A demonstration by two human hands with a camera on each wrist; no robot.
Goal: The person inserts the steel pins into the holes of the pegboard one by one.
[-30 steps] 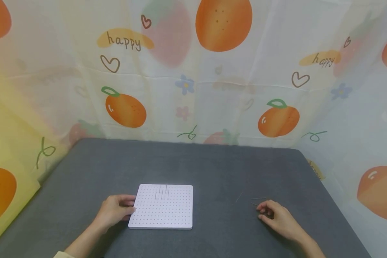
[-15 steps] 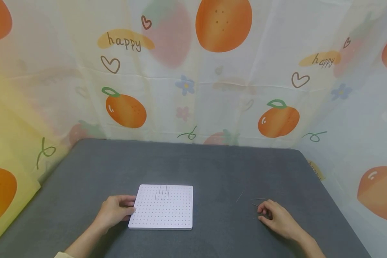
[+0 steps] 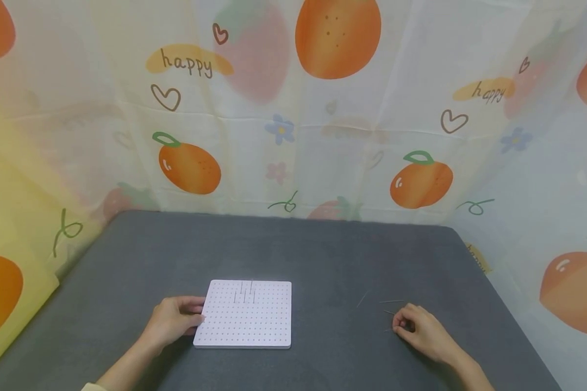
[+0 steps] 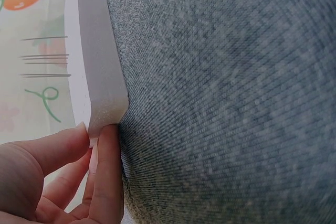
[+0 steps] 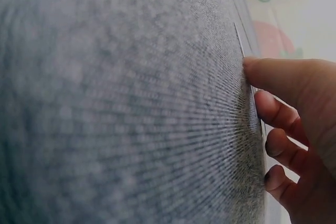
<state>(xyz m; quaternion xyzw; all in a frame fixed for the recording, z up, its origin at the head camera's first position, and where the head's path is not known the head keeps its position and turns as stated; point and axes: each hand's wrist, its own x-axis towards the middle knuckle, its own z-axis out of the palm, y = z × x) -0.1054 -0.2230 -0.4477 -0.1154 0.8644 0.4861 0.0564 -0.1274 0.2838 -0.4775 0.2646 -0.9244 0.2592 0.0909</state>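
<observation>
A white pegboard (image 3: 247, 323) with rows of small holes lies left of centre on the table. Several thin metal pins (image 3: 244, 293) stand upright near its far edge. My left hand (image 3: 171, 320) grips the board's left side, thumb on the top edge and fingers against the side, as the left wrist view shows up close. On the right, my right hand (image 3: 423, 330) has curled fingers low at the tabletop. Its thumb and index finger pinch the end of a thin metal pin (image 3: 388, 312), which also shows beside the thumb (image 5: 278, 77) in the right wrist view.
Near the right hand lie loose metal pins: one lying crosswise (image 3: 391, 301), one slanted further left (image 3: 362, 298). The table has a dark grey cloth top (image 3: 318, 255). A fruit-print curtain (image 3: 323, 108) hangs behind and at both sides.
My right thumb and index finger have come together, and the pin at their tips has shifted slightly right with them. My left hand and the pegboard have stayed in place.
</observation>
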